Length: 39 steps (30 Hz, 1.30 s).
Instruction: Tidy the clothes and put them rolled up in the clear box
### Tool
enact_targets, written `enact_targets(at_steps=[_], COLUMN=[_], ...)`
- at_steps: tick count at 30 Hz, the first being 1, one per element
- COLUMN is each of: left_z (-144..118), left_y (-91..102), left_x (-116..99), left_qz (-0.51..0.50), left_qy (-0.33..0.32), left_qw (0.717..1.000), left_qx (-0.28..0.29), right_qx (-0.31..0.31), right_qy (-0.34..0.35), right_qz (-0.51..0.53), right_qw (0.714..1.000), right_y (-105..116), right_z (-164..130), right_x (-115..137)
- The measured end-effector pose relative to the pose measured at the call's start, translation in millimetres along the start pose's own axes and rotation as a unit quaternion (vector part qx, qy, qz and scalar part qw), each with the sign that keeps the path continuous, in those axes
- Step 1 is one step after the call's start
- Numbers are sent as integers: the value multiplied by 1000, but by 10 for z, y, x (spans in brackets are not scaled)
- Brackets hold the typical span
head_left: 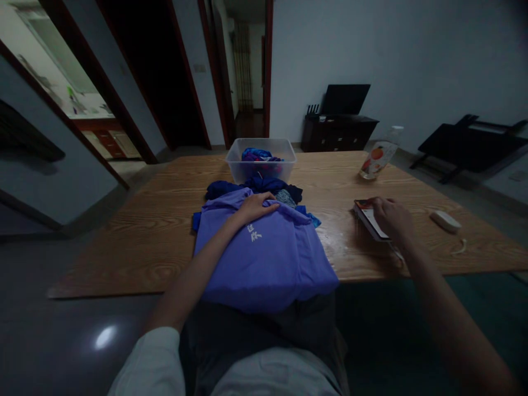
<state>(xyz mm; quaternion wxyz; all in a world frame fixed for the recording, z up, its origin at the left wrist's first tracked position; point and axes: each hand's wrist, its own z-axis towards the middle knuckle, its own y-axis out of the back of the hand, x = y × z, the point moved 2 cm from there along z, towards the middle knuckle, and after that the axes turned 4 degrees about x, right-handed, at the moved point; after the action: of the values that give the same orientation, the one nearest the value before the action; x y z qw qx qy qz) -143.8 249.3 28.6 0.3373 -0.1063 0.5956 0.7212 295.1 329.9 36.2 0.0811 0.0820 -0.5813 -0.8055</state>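
A purple garment (264, 258) with white lettering lies spread over the near edge of the table and hangs toward my lap. My left hand (256, 208) rests on its upper part, fingers stretched out over the cloth. Behind it is a heap of dark blue clothes (225, 190), with a grey patterned piece (284, 198) beside it. To the right, my right hand (394, 220) is on a small book (371, 220) with a white area on top. Its fingers are bent together at the book's upper side; the fingertips are partly hidden.
A clear plastic bin (262, 162) with blue and purple clothes stands behind the heap. A tilted-looking bottle (379, 157) with a fruit label stands at the right rear. A white oblong object (445, 221) with a cord lies on the wooden table (144, 236) at far right.
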Motion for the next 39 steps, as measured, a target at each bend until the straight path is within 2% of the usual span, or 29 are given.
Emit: enact_targets(at_steps=[3,5,8,11,14,16,19,22,24,27,31,33,36,39], left_z=[5,10,13,21,43,56,56,50,71,158,306,350,357,311], left_y=[1,0,3,26,66,83,76,62,67,125,297,392,473,446], left_x=[11,27,42,38,34,42,59,79,98,126,120,105,89,104], left_qz=[-4,-12,-36,-66,-61,-35,1,5,-5,-25,-37,-42,-56,-48], left_qy=[-1,-3,-19,-49,-63,-55,-45,-57,-65,-62,-33,-6,-2,-28], left_qw=[1000,1000,999,997,995,996,996,996,996,998,992,986,980,983], left_qx=[8,13,13,-2,-42,-66,-72,-73,-59,0,119,164,193,173], right_qx=[-61,-100,-80,-51,-32,-20,21,51,73,69,-26,-71,-108,-114], right_qy=[21,67,195,311,358,357,355,357,357,356,371,390,405,411], right_qz=[64,154,256,269,269,284,357,430,443,421,331,277,227,226], right_qw=[996,981,943,910,893,890,864,828,819,831,867,875,879,876], right_y=[68,123,171,153,41,-69,-224,-313,-344,-357,-289,-235,-187,-210], right_z=[12,30,88,192,362,488,605,609,583,556,531,507,477,463], right_x=[137,374,978,1722,2338,2573,2637,2484,2377,2301,2304,2309,2308,2312])
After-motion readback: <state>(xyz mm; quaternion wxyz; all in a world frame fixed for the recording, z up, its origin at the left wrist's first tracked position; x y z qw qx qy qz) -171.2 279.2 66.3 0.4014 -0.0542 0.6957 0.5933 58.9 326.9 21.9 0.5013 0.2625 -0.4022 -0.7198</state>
